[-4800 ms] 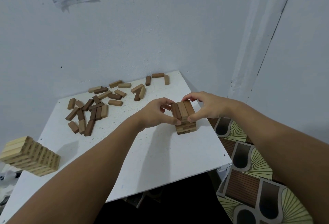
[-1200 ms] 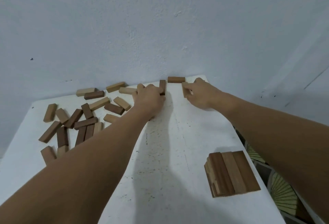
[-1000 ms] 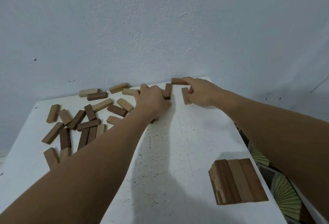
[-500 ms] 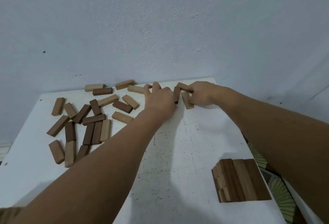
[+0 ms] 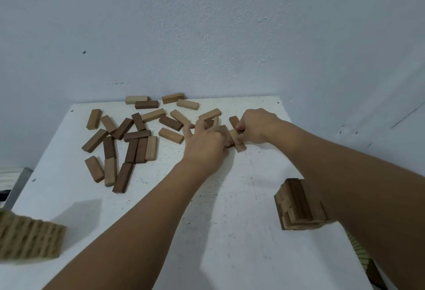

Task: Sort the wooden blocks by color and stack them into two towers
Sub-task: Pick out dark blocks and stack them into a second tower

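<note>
Wooden blocks [image 5: 128,142] in light and dark browns lie scattered across the far left part of the white surface [image 5: 230,243], several overlapping, a few right at the far edge against the blue-grey wall [image 5: 207,25]. I see no brand, label or readable writing anywhere on the blocks, the surface or the wall.

Both of my hands meet near the far edge, a little right of its middle. My left hand [image 5: 207,142] has its fingers curled down over a small cluster of blocks [image 5: 235,141], gripping them from the left. My right hand [image 5: 257,128] pinches the same cluster from the right, thumb and fingers closed on it. Within the cluster I can make out a light block standing out toward me and a darker one behind it; how many blocks are held in all I cannot tell, since the fingers cover most of them.

Near the right edge stands the dark tower [image 5: 296,204], a short stack of dark brown blocks, partly hidden behind my right forearm. At the near left corner the light tower [image 5: 30,239] of pale blocks shows, blurred and cut off by the picture's edge.
</note>
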The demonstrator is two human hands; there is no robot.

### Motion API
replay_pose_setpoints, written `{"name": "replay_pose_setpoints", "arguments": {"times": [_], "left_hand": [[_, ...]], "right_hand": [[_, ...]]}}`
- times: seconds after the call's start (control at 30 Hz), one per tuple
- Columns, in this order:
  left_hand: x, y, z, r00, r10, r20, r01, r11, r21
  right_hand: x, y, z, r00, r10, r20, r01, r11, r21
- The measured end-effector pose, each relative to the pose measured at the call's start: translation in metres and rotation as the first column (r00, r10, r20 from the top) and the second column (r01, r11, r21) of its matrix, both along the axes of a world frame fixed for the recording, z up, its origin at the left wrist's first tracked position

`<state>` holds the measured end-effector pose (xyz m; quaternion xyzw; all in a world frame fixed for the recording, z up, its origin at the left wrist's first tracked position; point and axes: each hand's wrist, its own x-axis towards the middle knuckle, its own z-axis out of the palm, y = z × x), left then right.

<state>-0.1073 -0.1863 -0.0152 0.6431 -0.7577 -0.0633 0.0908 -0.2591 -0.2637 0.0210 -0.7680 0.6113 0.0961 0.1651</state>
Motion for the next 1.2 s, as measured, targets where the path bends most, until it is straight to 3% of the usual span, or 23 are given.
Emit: {"name": "replay_pose_setpoints", "arguments": {"times": [0.33, 0.67, 0.87, 1.1, 1.2], "left_hand": [[0.027, 0.056, -0.01, 0.994, 0.043, -0.099, -0.049, 0.997, -0.06], [0.07, 0.154, -0.008, 0.972, 0.152, -0.179, -0.16, 0.987, -0.032], [0.098, 0.205, -0.018, 0.935, 0.192, -0.299, -0.206, 0.978, -0.016], [0.105, 0.231, -0.027, 0.826, 0.188, -0.532, -0.199, 0.979, 0.036], [0.105, 0.239, -0.032, 0.783, 0.192, -0.592, -0.212, 0.977, 0.036]], "right_hand": [[0.034, 0.052, 0.004, 0.996, 0.069, -0.06, -0.073, 0.995, -0.073], [0.061, 0.154, -0.014, 0.981, -0.034, 0.193, 0.049, 0.996, -0.078], [0.062, 0.222, -0.036, 0.841, -0.127, 0.526, 0.163, 0.986, -0.022], [0.055, 0.253, -0.064, 0.627, -0.148, 0.764, 0.207, 0.978, 0.019], [0.052, 0.258, -0.075, 0.609, -0.094, 0.788, 0.213, 0.976, -0.048]]}}
